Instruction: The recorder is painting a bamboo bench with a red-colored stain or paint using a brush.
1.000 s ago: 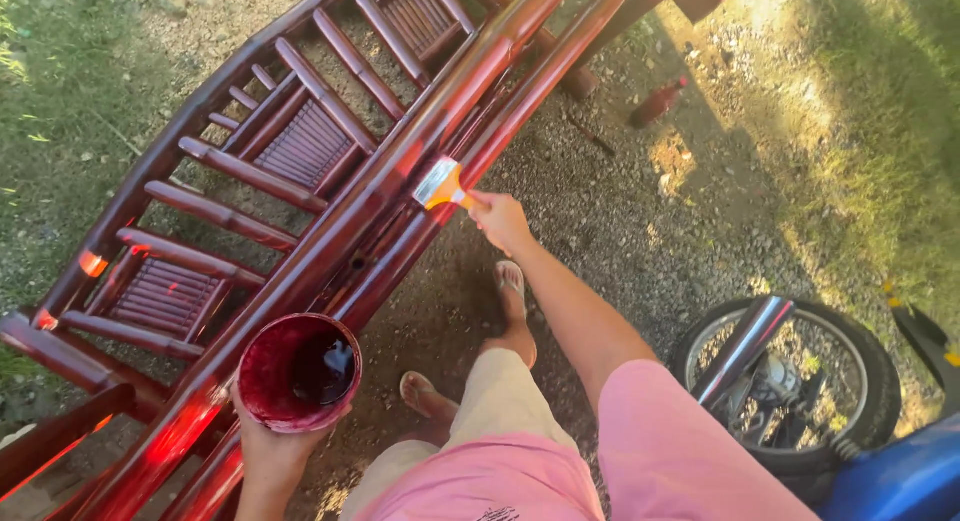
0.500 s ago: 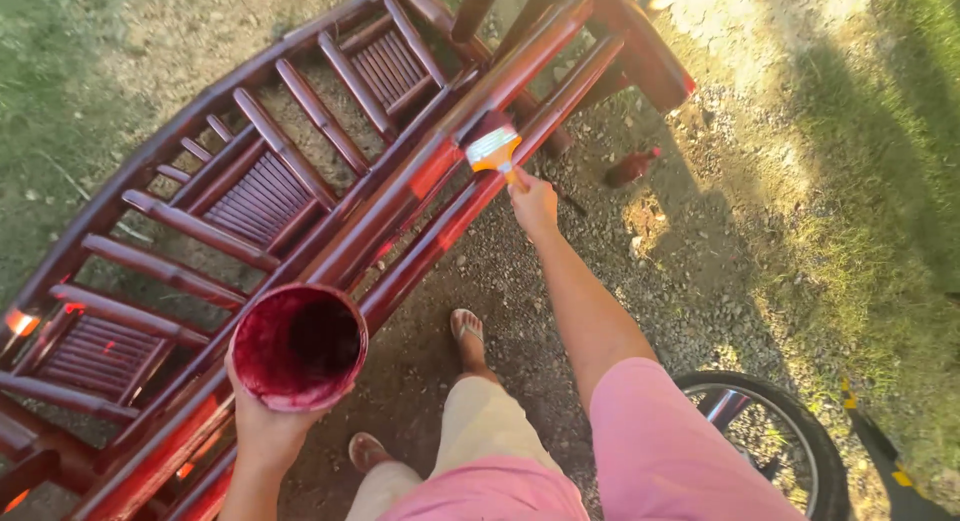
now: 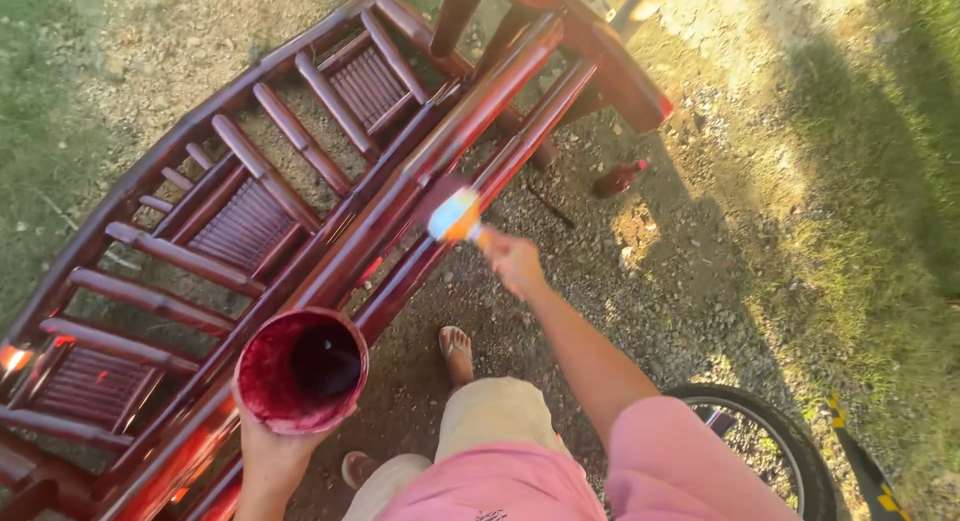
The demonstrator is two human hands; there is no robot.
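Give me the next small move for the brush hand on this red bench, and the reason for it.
Probably draw the paintbrush on along the long red rail it touches. The right hand holds the brush with its bristles on that rail of the bench, and the rail runs on both ways from there. The left hand holds the paint container close by, with dark red paint showing inside, so a dip is within easy reach.

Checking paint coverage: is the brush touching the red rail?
Cannot tell. In the head view the brush in the right hand overlaps the rail, but motion blur hides any contact.
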